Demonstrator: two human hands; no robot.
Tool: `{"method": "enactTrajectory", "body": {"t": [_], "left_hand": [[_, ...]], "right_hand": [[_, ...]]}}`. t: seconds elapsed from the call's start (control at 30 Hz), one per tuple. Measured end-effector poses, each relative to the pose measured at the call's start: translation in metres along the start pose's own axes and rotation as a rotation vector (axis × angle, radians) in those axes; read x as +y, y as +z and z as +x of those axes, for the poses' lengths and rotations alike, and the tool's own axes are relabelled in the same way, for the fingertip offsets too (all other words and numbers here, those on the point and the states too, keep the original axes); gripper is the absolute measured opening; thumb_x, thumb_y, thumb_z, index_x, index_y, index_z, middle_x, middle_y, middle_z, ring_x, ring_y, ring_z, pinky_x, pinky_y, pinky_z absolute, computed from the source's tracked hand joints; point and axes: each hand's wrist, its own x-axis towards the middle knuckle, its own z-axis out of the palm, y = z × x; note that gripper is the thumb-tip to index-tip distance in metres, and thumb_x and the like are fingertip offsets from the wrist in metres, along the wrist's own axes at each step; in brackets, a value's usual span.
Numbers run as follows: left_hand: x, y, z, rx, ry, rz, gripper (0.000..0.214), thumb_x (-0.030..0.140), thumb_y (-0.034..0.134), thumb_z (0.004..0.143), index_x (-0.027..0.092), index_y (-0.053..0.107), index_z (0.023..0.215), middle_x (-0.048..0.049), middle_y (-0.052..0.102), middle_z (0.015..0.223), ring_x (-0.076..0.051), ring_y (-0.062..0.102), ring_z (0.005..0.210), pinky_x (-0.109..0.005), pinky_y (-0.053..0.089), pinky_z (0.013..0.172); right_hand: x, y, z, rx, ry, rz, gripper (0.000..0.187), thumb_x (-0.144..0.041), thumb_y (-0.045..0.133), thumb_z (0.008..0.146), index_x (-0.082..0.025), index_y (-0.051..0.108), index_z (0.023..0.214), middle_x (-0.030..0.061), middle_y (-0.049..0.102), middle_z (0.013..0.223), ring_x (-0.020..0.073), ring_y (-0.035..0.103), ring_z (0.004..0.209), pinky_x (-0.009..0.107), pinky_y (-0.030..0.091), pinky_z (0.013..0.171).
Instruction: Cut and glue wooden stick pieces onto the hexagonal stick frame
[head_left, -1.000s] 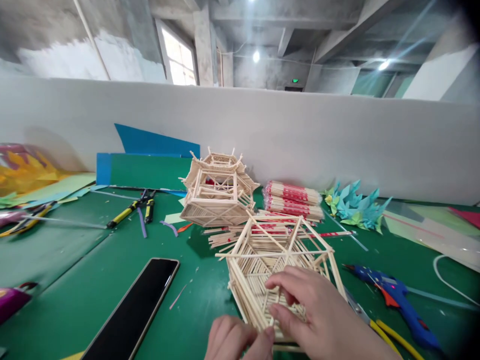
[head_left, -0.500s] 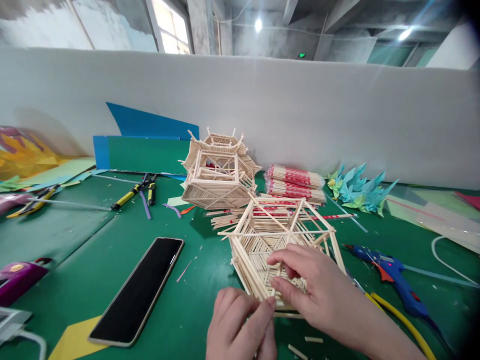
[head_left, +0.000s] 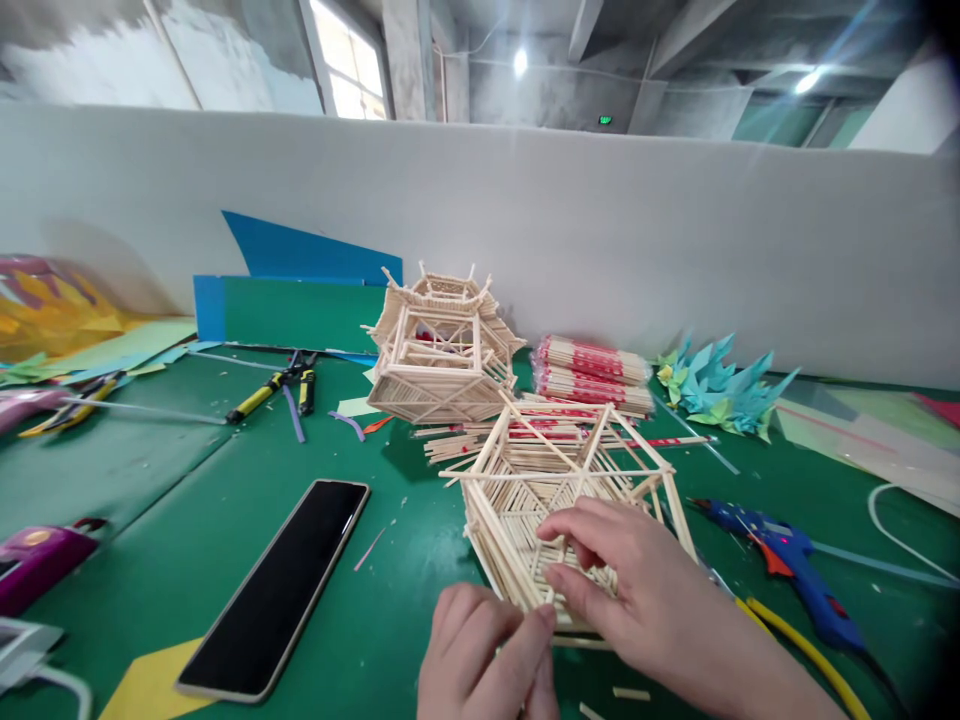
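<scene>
A six-sided open framework of thin wooden sticks (head_left: 491, 540) stands on the green table in front of me, with a lattice of sticks across its bottom. My left hand (head_left: 491, 650) is closed at its near-left corner, thumb and forefinger pinched on a stick whose pale end barely shows. Over the near side my right hand (head_left: 622, 570) is curled, its thumb and forefinger around a thin stick; their contact with it is partly hidden. Beyond stands a finished-looking stick pavilion model (head_left: 442, 350) with a flared roof.
A phone (head_left: 277, 590) lies left. At right rests a blue glue gun (head_left: 787, 550) beside a yellow cable (head_left: 810, 650). Packed stick bundles (head_left: 592, 375), blue paper leaves (head_left: 727, 385) and pliers (head_left: 274, 385) lie farther back. Cut stick pieces (head_left: 630, 693) lie near me.
The view has tilted up slightly, so everything sits a little lower in the picture. Both hands keep the same pose at the stick framework.
</scene>
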Motion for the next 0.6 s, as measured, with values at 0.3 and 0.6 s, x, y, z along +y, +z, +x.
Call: {"method": "enactTrajectory", "body": {"t": [0.3,0.6], "left_hand": [[0.002,0.013,-0.005,0.137,-0.047,0.012,0.018,0.006,0.05,0.079,0.019,0.062,0.087,-0.0011,0.056,0.059,-0.014,0.048,0.055,-0.028,0.041,0.051],[-0.002,-0.009,0.004,-0.098,0.018,-0.024,0.03,0.0,0.057,0.071,0.015,0.059,0.097,-0.0032,0.06,0.065,-0.015,0.053,0.059,-0.028,0.046,0.054]], "right_hand": [[0.0,0.0,0.0,-0.014,0.005,-0.004,0.017,-0.024,0.054,0.082,-0.024,0.059,0.098,0.0001,0.063,0.089,0.0173,0.056,0.084,0.033,0.042,0.074],[0.0,-0.001,0.001,-0.011,0.004,0.005,0.015,-0.025,0.054,0.082,-0.023,0.059,0.097,-0.0005,0.063,0.088,0.017,0.055,0.084,0.033,0.041,0.074]]}}
